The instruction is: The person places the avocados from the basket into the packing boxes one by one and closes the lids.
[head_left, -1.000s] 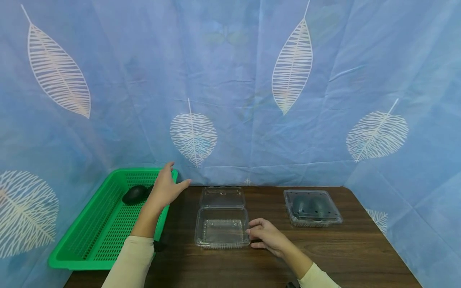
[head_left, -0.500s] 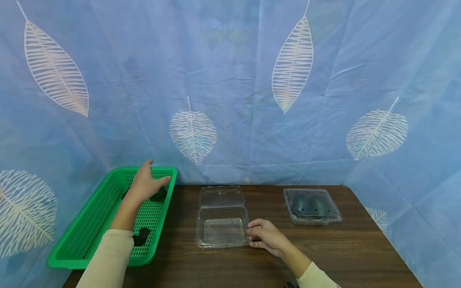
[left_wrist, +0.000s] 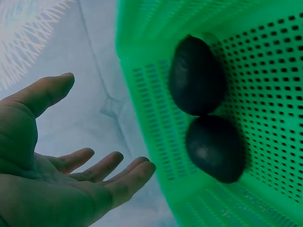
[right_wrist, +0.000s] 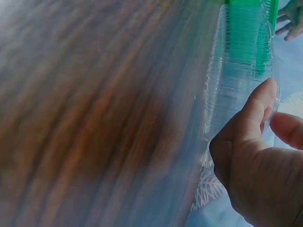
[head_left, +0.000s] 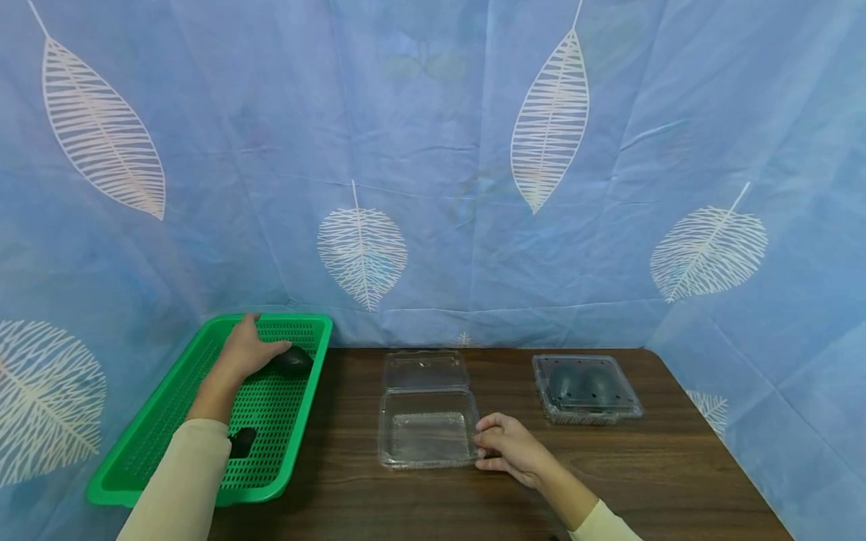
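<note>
The dark avocado (head_left: pixel 292 361) is seen in the green basket (head_left: pixel 203 481), smooth and oval, beside the left hand (head_left: pixel 245 350) with relaxed fingers. The clear open container (head_left: pixel 428 436) is pinched by the right hand (head_left: pixel 510 448); its edge is blurred.

Head view: from above and behind both forearms, facing forward and slightly down across wooden table (head_left: pixel 609 466) toward blue leaf-print backdrop (head_left: pixel 440 150); wide, whole scene in frame, green basket (head_left: pixel 203 481) at left, open clear clamshell (head_left: pixel 428 436) centre, closed clamshell (head_left: pixel 585 391) further right. Left wrist view: very close, from behind palm of left hand (left_wrist: pixel 57 179), facing into basket corner (left_wrist: pixel 156 118) with two dark avocados (left_wrist: pixel 196 75). Right wrist view: very close, low over tabletop (right_wrist: pixel 94 118), blurred, looking past right hand (right_wrist: pixel 260 170) along clamshell edge (right_wrist: pixel 236 80) toward basket (right_wrist: pixel 246 23). Shared: basket in all three; clamshell and table in head and right wrist; avocado pair in head and left wrist.
</note>
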The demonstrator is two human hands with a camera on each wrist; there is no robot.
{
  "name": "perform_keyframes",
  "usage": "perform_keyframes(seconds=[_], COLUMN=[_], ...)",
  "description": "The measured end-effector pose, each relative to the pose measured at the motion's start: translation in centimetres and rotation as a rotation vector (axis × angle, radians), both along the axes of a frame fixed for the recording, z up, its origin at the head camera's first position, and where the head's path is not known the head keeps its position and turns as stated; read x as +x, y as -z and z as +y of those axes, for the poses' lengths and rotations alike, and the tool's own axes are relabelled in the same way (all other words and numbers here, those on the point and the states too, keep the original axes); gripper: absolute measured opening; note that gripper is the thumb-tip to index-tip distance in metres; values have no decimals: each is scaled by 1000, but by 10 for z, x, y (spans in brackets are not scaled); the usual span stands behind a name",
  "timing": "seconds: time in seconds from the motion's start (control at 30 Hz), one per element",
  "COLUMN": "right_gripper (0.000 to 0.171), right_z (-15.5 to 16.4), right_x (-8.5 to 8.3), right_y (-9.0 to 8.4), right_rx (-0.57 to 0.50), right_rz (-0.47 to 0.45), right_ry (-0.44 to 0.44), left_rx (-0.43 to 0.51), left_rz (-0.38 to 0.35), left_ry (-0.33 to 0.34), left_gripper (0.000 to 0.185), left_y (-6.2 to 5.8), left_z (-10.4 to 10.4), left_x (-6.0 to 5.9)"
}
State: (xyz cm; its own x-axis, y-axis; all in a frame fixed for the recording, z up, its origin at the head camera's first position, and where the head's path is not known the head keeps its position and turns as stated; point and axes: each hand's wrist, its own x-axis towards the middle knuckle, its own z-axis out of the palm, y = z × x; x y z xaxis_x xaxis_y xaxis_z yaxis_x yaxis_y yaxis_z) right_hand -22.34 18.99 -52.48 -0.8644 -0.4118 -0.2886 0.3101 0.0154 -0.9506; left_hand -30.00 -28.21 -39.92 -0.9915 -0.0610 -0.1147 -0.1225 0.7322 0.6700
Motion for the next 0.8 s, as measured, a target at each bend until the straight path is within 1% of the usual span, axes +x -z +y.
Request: perform_keyframes(seconds=[0.23,0.47,0.57,0.73,0.8], right_gripper=[43,40,36,32,33], right_z=[12,22,26,32,35], right_x=[4,6,8,12,13], right_y=[-2,-3,-2,-1,-1], right_rx=[0,-2,-6,-16,-16], right_rz=[-9,-23,-26,-27,-24], right_ry=[13,29,28,21,18], left_rx=[-11,-45,-48,-54,-65], left_rz=[-30,-34,-32,-33,-38], left_ry=[-12,-40,-37,-34,-33], left_gripper=[94,95,96,95,95], left_y=[14,31,38,45,48], left_z=[-14,-26,-29,-34,-37], left_x=[-2,-13,-15,-17,-19])
